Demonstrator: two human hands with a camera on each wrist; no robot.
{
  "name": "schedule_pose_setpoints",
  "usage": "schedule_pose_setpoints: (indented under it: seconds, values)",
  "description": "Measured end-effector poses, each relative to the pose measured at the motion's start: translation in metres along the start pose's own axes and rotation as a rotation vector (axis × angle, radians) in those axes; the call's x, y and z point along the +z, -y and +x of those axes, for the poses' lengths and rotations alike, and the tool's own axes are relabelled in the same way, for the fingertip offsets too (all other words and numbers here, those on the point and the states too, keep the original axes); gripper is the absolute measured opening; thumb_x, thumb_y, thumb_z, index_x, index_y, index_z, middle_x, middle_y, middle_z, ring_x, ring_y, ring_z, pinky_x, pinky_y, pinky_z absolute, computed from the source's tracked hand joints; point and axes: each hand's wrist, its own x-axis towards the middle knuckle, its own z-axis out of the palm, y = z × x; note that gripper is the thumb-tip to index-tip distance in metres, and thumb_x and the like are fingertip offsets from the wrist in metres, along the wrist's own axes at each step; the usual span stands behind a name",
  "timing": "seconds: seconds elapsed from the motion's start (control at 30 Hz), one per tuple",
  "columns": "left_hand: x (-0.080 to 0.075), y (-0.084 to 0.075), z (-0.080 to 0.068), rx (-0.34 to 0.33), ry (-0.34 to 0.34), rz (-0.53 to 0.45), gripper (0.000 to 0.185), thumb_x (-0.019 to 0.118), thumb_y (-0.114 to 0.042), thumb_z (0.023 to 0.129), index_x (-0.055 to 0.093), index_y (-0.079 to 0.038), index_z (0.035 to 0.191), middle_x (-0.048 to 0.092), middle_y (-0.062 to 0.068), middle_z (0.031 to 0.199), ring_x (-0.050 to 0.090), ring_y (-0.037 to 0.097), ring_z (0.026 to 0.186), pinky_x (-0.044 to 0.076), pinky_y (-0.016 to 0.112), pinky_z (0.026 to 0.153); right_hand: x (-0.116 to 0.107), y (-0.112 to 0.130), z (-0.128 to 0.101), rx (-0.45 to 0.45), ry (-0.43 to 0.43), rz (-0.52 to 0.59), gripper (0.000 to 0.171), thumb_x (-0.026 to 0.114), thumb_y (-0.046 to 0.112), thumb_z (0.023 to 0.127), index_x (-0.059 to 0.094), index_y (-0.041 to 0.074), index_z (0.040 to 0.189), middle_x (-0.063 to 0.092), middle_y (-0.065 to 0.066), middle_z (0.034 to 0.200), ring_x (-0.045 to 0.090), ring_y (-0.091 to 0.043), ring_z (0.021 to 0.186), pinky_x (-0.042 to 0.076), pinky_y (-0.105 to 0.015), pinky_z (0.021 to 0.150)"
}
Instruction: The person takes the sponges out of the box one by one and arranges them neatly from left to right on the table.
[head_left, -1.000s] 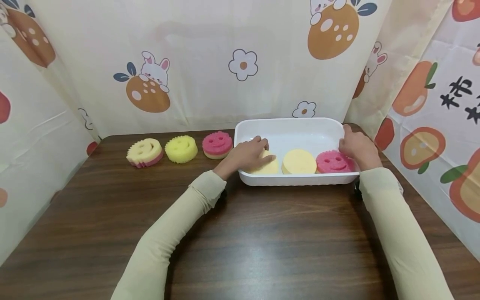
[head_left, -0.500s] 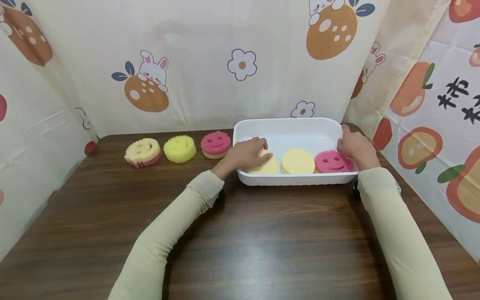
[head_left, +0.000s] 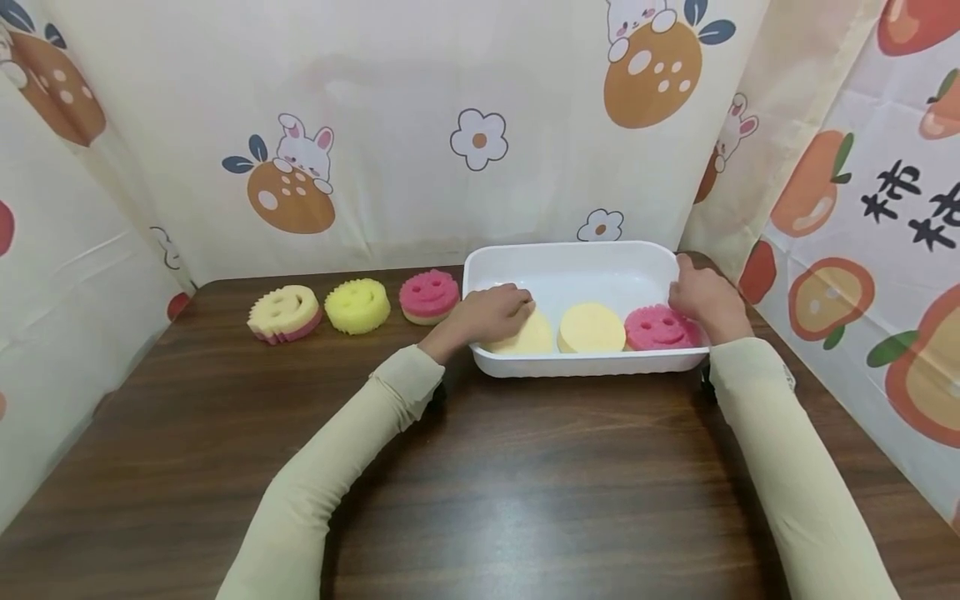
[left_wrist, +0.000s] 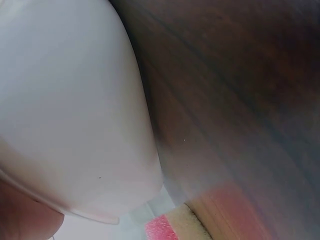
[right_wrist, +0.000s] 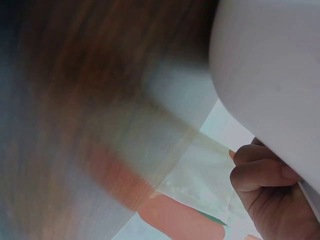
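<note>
A white rectangular tray (head_left: pixel 592 364) holds three round sponges along its near side. One is the plain pale-yellow left sponge (head_left: pixel 528 337); the plain middle sponge (head_left: pixel 592 328) matches it, and the pink smiley sponge (head_left: pixel 660 327) lies at the right. My left hand (head_left: pixel 491 314) reaches over the tray's left wall, fingers bent above the left sponge; I cannot tell whether they grip it. At the other end my right hand (head_left: pixel 707 298) grips the tray's right rim. In the right wrist view, its fingers (right_wrist: pixel 257 175) curl against the rim from outside.
Left of the tray, a row of smiley sponges stands on the dark wood table (head_left: pixel 480 500): a cream-and-pink sponge (head_left: pixel 285 312), a yellow sponge (head_left: pixel 357 306) and a pink-topped sponge (head_left: pixel 429 296). A printed curtain (head_left: pixel 390 150) closes off the back, with more at both sides.
My left thumb, earlier spread across the left sponge, has drawn in toward the fingers, baring more of that sponge. My right hand stays on the rim. The head view has shifted slightly.
</note>
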Motion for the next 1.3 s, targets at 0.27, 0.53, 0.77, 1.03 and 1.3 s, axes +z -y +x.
schedule_pose_setpoints:
  seconds: [0.27,0.53,0.77,1.03,1.3]
  values:
    - [-0.0012,-0.0013,-0.0004,-0.008,-0.041,-0.077,0.034,0.038,-0.033,0.106,0.064,-0.017,0.122,0.063,0.004,0.11,0.057,0.019,0.095,0.05,0.039,0.08,-0.0008,0.0005,-0.0012,0.007,0.015,0.009,0.073,0.044,0.027,0.099,0.007,0.0,0.156,0.047,-0.038,0.126,0.053,-0.051,0.107,0.044,-0.071,0.094]
    - [-0.0006,0.0003,-0.0012,0.003,-0.107,-0.137,0.035,0.039,-0.03,0.106,0.064,-0.011,0.124,0.062,0.007,0.113,0.055,0.018,0.098,0.049,0.035,0.085,0.0,0.0032,-0.0023,0.012,0.018,0.013,0.075,0.046,0.028,0.099,0.006,0.001,0.157,0.049,-0.036,0.124,0.053,-0.051,0.107,0.045,-0.07,0.092]
    - [-0.003,-0.001,-0.0028,-0.002,-0.179,-0.21,0.035,0.04,-0.029,0.107,0.063,-0.009,0.124,0.061,0.009,0.114,0.055,0.019,0.097,0.05,0.035,0.087,-0.0005,0.0023,-0.0033,0.001,0.011,0.005,0.073,0.045,0.027,0.1,0.008,-0.001,0.156,0.047,-0.037,0.128,0.053,-0.052,0.111,0.044,-0.071,0.093]
    - [-0.0043,-0.0007,-0.0037,-0.013,-0.244,-0.28,0.034,0.041,-0.028,0.106,0.063,-0.007,0.124,0.06,0.011,0.115,0.055,0.021,0.097,0.05,0.035,0.091,0.0,0.0015,-0.0032,0.0,-0.003,0.001,0.071,0.045,0.028,0.1,0.01,0.0,0.155,0.047,-0.037,0.127,0.053,-0.052,0.11,0.045,-0.071,0.092]
    - [-0.0058,0.0018,-0.0036,-0.015,-0.311,-0.35,0.035,0.041,-0.027,0.106,0.063,-0.006,0.122,0.06,0.012,0.114,0.054,0.022,0.099,0.048,0.037,0.091,-0.0004,0.0025,-0.0038,0.0,0.005,-0.009,0.073,0.047,0.027,0.099,0.01,0.0,0.156,0.048,-0.037,0.127,0.053,-0.052,0.109,0.046,-0.071,0.091]
